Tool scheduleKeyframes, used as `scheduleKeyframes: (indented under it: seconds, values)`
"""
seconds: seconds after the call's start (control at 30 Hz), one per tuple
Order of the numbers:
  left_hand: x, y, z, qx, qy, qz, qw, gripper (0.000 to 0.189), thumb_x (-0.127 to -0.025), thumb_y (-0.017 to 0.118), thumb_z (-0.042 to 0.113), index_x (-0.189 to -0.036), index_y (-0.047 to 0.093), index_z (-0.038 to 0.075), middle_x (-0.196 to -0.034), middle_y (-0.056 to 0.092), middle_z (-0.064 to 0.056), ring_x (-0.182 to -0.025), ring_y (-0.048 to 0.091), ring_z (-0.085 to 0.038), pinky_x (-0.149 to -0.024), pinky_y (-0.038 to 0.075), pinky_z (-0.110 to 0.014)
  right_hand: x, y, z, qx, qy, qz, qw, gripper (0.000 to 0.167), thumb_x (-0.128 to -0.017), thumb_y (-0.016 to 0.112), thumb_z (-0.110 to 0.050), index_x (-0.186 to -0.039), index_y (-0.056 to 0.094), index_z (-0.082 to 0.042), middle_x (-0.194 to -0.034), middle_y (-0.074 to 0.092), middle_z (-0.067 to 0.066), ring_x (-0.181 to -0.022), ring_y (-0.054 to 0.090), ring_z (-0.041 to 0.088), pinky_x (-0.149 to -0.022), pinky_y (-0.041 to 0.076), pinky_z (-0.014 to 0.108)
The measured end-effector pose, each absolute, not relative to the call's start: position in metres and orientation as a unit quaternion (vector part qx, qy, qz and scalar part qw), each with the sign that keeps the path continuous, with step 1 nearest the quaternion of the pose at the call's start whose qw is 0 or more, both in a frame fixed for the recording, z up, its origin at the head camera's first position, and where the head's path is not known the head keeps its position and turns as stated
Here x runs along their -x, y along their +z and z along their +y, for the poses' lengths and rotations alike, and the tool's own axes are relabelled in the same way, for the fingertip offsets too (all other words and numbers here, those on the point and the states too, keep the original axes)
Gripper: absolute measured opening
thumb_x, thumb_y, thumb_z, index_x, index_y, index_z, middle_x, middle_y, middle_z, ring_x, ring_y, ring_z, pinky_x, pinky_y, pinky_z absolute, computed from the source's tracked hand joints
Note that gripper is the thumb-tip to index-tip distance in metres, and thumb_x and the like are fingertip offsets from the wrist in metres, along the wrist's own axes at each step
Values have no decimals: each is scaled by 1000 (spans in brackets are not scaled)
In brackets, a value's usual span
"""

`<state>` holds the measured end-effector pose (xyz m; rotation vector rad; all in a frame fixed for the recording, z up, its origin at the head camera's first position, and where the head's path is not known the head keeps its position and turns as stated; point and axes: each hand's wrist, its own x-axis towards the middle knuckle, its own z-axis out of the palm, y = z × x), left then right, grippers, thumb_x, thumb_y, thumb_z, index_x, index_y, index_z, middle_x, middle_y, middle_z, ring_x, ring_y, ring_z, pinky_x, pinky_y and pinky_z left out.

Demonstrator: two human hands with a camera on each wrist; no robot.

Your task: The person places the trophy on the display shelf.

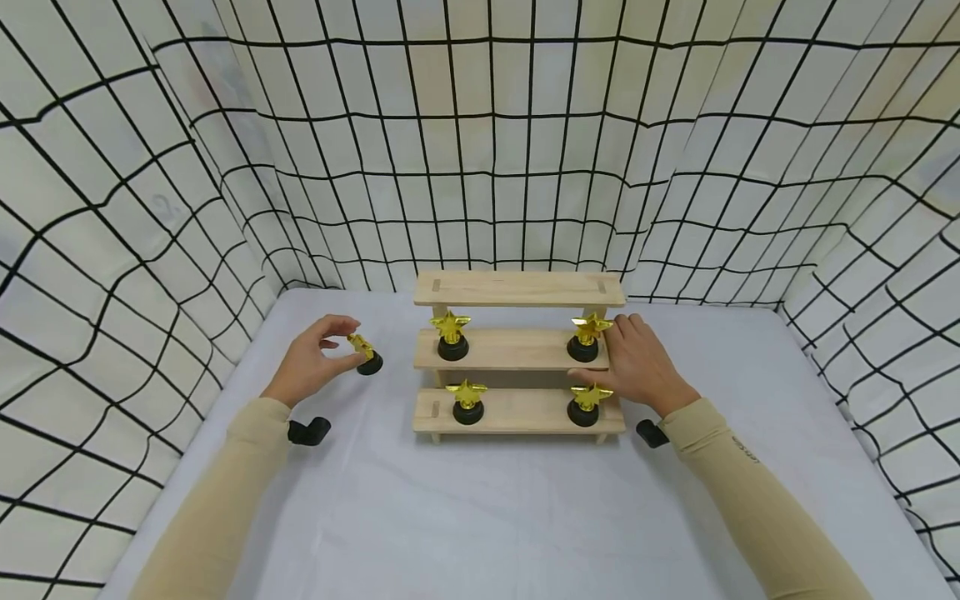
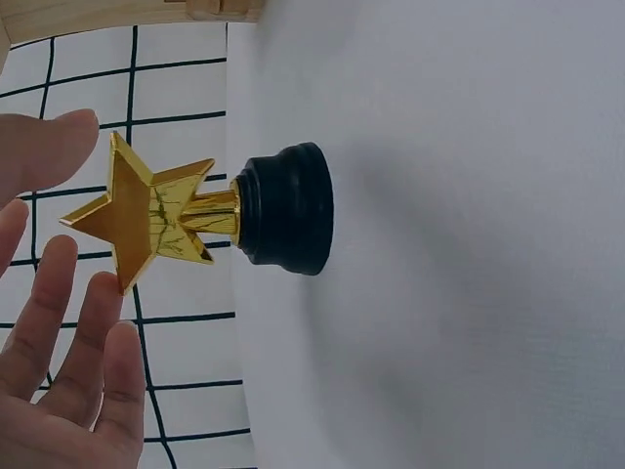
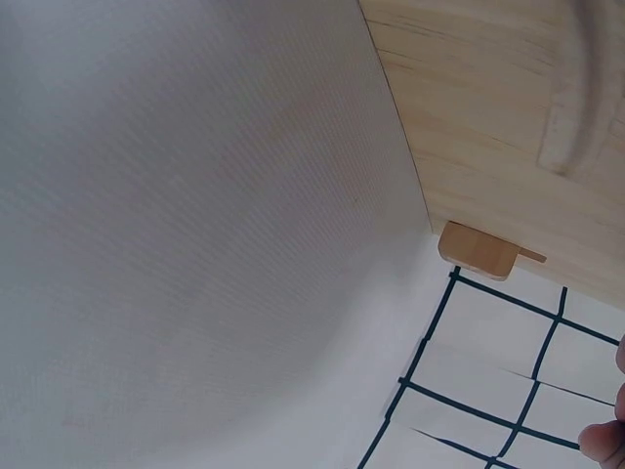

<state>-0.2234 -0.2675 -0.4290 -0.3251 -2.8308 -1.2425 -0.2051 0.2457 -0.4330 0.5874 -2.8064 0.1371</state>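
My left hand [image 1: 318, 358] is around a gold star trophy [image 2: 186, 210] with a black base, which stands on the white tabletop left of the shelf. In the left wrist view the thumb is apart from the star and a fingertip is right at its lower point. My right hand [image 1: 643, 367] holds the right end of a three-tier wooden shelf [image 1: 517, 348], thumb along the front of the middle tier and fingers at the far side. Just a few right fingertips [image 3: 604, 442] show in the right wrist view.
Similar star trophies stand on the shelf: a left one [image 1: 452, 346] and a right one [image 1: 583, 348] on the middle tier, a left one [image 1: 468, 412] and a right one [image 1: 582, 414] on the bottom tier. White walls with black grid lines [image 1: 491, 117] enclose the table [image 1: 480, 517].
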Motion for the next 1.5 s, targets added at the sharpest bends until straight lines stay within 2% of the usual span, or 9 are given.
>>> scheduleKeyframes:
  seconds: [0.17,0.4,0.63,0.83,1.03,1.33,1.5]
  values:
    - [225,-438,-270,95,-412,-906,15,62,-91,81,22,-143,51,6,-147,54,-22,-137,49,-39,-112,44,-56,206,-432,245,-204,40,-968,137,98,-76,71,-76,-124,64,9,-87,56,12,-83,44,27,-75,36,35]
    - [229,-448,-271,77,-419,-905,-14,67,-90,81,20,-146,46,6,-145,54,-22,-133,51,-38,-113,45,-55,207,-433,245,-202,36,-970,133,95,-77,69,-78,-119,66,8,-86,54,11,-83,44,27,-75,35,35]
    - [237,-456,-269,61,-432,-898,-60,73,-92,79,18,-152,40,5,-146,51,-25,-134,53,-44,-118,44,-57,207,-434,246,-200,40,-970,134,101,-77,69,-77,-129,63,8,-90,57,12,-86,46,28,-78,38,36]
    - [242,-463,-267,47,-418,-903,-82,73,-92,78,19,-154,41,7,-147,51,-25,-136,52,-44,-118,43,-58,207,-435,246,-200,35,-970,132,101,-78,68,-78,-128,63,9,-90,56,11,-86,44,27,-77,36,36]
    - [244,-469,-266,55,-404,-909,-80,70,-91,78,14,-153,44,8,-143,55,-24,-133,55,-43,-116,45,-58,207,-435,246,-198,36,-971,131,102,-77,69,-78,-131,61,9,-90,56,11,-86,43,27,-77,35,36]
    - [244,-473,-266,48,-399,-913,-71,59,-89,81,22,-142,57,11,-138,61,-20,-121,60,-37,-104,50,-48,207,-434,247,-201,35,-969,136,107,-79,60,-85,-131,61,9,-89,56,11,-85,43,27,-76,34,35]
    - [243,-474,-267,48,-407,-909,-73,62,-89,82,20,-143,55,11,-140,59,-21,-124,59,-38,-108,49,-51,207,-435,247,-201,36,-969,136,104,-79,63,-82,-131,62,8,-89,56,11,-85,43,27,-76,35,34]
